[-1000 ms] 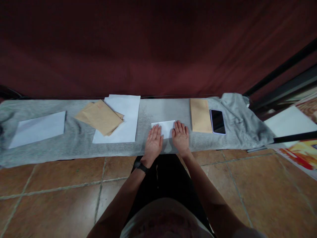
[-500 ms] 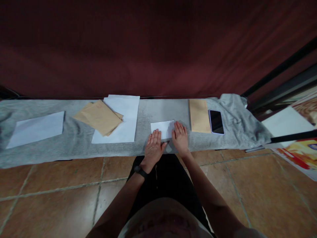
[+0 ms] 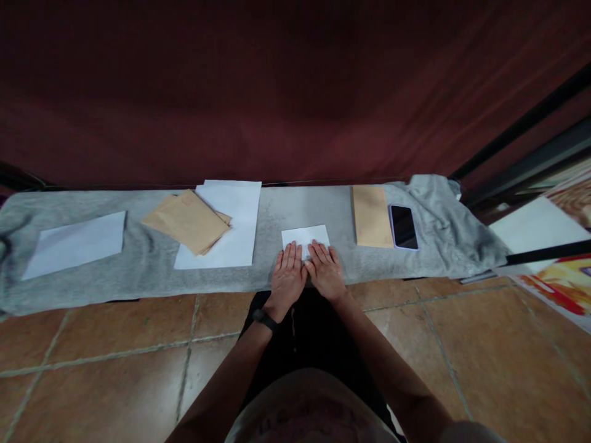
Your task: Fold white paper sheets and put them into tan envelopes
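A small folded white paper [image 3: 305,235] lies on a grey cloth [image 3: 138,271] spread over a low ledge. My left hand [image 3: 287,277] rests flat on the paper's near left edge, fingers stretched out. My right hand [image 3: 325,269] lies flat beside it on the near right edge, fingers extended and angled left, almost touching the left hand. Neither hand holds anything. A dark watch [image 3: 265,318] sits on my left wrist.
A brown envelope [image 3: 371,215] and a dark phone [image 3: 403,226] lie to the right. Left of the hands, several brown envelopes [image 3: 189,219] sit on a large white sheet [image 3: 231,231]; another white sheet [image 3: 76,243] lies far left. A dark red curtain [image 3: 277,92] hangs behind; tiled floor [image 3: 115,369] lies below.
My right hand has slid left and toward me along the folded paper, closing up next to my left hand. The left hand has drawn back slightly.
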